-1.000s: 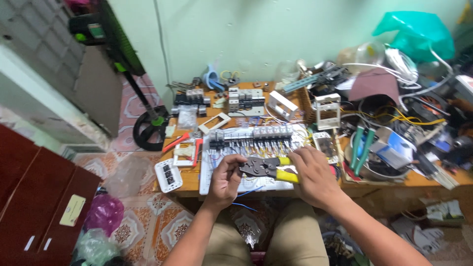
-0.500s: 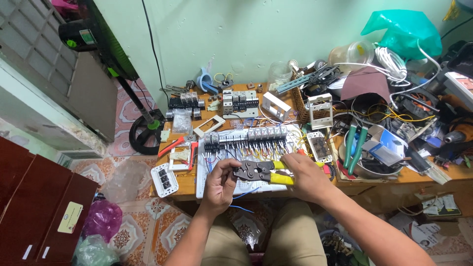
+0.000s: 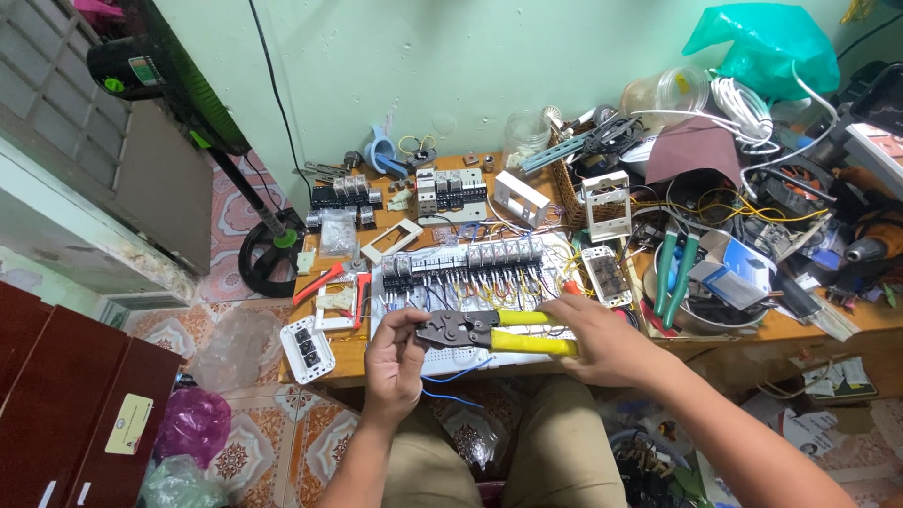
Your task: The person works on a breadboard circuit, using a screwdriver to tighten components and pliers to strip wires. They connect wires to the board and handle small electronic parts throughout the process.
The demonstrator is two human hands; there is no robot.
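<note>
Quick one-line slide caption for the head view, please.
Right hand grips yellow-handled crimping pliers while left hand steadies their jaws over a wired relay panel.

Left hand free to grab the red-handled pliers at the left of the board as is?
Probably not straight away: the left hand is pinched at the jaws of the yellow-handled crimper, which the right hand grips. The red-handled pliers lie uncovered on the table, nothing across the path.

I saw bare forearms, no sleeves; left hand [image 3: 395, 362], right hand [image 3: 602, 339] ungloved; khaki trousers [image 3: 555, 452].
</note>
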